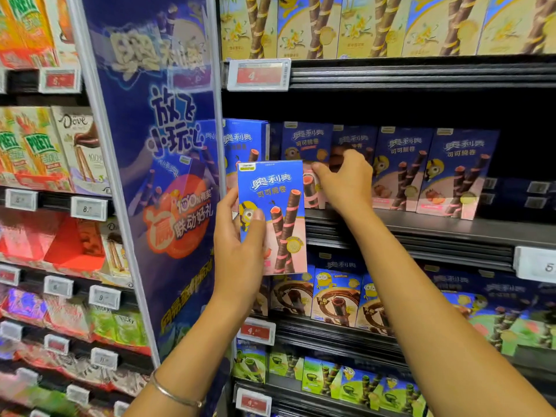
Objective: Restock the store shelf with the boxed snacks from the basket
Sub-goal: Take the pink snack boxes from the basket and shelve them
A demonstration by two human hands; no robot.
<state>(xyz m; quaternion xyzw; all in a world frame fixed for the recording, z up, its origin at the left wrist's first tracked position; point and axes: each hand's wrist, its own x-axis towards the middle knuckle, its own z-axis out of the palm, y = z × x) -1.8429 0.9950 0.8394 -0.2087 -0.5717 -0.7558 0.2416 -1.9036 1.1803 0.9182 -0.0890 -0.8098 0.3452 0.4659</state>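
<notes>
Head view is showing the restock under way but far from finished. The left hand (237,245) is holding a snack box (272,218) upright, thumb across its front and fingers behind. That box is hovering just in front of the middle shelf (436,233), not yet set down.

The right hand (346,179) is reaching into the row, thumb on the front of a shelved box (307,139) and fingers curled round it, seemingly making room. Matching boxes (403,173) are standing side by side further right, and a dark gap beyond them is looking unfilled. The basket is not showing, so how many remain cannot be told.

The snack box is looking like thin glossy card, tall, flat-faced and sharp-cornered. The shelf is looking like dark ribbed metal.
</notes>
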